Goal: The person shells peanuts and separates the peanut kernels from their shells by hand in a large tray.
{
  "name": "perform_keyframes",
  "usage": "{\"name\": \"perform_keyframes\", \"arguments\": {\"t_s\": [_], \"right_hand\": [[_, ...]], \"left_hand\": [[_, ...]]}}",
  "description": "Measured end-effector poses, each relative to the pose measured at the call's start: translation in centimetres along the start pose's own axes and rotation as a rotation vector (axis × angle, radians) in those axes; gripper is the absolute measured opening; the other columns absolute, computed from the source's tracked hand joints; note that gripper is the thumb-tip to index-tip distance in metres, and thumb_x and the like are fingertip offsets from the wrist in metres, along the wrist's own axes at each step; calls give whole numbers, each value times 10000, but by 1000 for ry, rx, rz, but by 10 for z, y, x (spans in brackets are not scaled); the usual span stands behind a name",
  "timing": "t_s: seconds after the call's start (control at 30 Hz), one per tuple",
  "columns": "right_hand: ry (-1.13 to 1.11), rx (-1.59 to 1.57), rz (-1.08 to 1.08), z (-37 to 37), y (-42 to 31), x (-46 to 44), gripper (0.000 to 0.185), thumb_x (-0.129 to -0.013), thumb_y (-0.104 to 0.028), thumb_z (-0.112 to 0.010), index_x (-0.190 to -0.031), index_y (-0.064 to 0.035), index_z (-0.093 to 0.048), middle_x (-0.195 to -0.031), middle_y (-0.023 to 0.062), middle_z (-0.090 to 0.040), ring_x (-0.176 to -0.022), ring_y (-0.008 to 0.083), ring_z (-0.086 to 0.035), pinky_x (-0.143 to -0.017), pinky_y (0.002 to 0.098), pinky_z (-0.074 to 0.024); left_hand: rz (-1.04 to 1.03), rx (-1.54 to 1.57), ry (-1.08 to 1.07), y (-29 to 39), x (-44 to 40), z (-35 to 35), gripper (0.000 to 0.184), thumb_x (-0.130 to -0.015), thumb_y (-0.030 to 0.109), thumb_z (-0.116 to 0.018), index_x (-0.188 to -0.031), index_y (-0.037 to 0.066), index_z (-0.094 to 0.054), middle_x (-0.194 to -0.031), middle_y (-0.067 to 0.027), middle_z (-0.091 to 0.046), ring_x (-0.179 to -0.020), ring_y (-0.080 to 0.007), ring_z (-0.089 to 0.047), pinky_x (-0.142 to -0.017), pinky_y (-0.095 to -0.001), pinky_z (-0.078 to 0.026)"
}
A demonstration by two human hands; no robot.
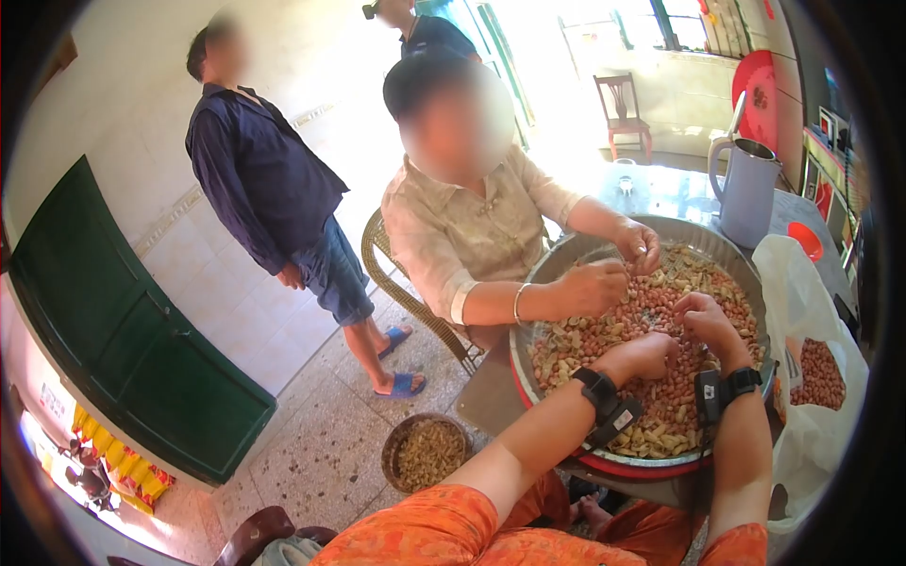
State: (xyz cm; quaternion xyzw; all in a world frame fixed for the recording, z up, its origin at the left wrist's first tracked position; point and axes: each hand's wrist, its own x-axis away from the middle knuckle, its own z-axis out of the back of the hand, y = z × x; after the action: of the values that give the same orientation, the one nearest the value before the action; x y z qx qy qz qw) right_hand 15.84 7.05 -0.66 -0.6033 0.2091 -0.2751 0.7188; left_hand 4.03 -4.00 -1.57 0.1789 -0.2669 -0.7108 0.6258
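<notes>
In the head view, a big pan sits on the table, full of nuts and shells. The left hand is curled low over the nuts, near the pan's middle. The right hand is bent, its fingers close together, near the pan's right edge. I can't tell if either hand holds anything. Across the pan, another person has both hands over the far left edge. A jug stands past the far right edge. A white bag with more nuts is just beside the right edge.
</notes>
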Motion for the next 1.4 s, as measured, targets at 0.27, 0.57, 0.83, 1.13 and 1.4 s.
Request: {"name": "perform_keyframes", "arguments": {"t_s": [0.27,0.57,0.83,1.13,1.4], "right_hand": [[45,165,45,-3,-2,3,140,-685,-75,-554,-820,-40,-558,-645,4,-515,-533,71,-481,-455,214,-388],[-15,139,57,-7,-3,1,146,-686,-70,-563,-826,-27,-566,-669,8,-535,-566,70,-487,-501,211,-390],[-24,184,58,-8,-9,3,213,-672,30,-421,-827,-8,-562,-661,28,-548,-561,87,-491,-486,224,-384],[162,267,175,-3,2,-3,221,-656,59,-403,-805,-3,-555,-715,64,-545,-628,135,-514,-538,261,-424],[178,377,330,-5,-4,-2,130,-694,-57,-535,-810,-4,-561,-741,54,-556,-667,128,-515,-618,261,-432]], "left_hand": [[7,115,122,-16,-4,-5,170,-602,39,-555,-770,20,-574,-768,-139,-595,-745,-268,-578,-646,-333,-453],[-50,140,467,-18,-3,-2,111,-690,63,-542,-789,16,-561,-753,-151,-590,-750,-285,-576,-652,-352,-445],[67,72,447,-20,-5,-1,155,-734,37,-443,-845,31,-552,-810,-166,-586,-811,-308,-565,-694,-366,-436],[100,170,408,-13,-3,2,218,-729,30,-438,-925,45,-531,-869,-174,-581,-863,-302,-556,-723,-366,-431],[144,86,435,-15,-2,6,161,-726,113,-518,-861,32,-553,-826,-178,-588,-825,-320,-560,-718,-384,-433]]}}
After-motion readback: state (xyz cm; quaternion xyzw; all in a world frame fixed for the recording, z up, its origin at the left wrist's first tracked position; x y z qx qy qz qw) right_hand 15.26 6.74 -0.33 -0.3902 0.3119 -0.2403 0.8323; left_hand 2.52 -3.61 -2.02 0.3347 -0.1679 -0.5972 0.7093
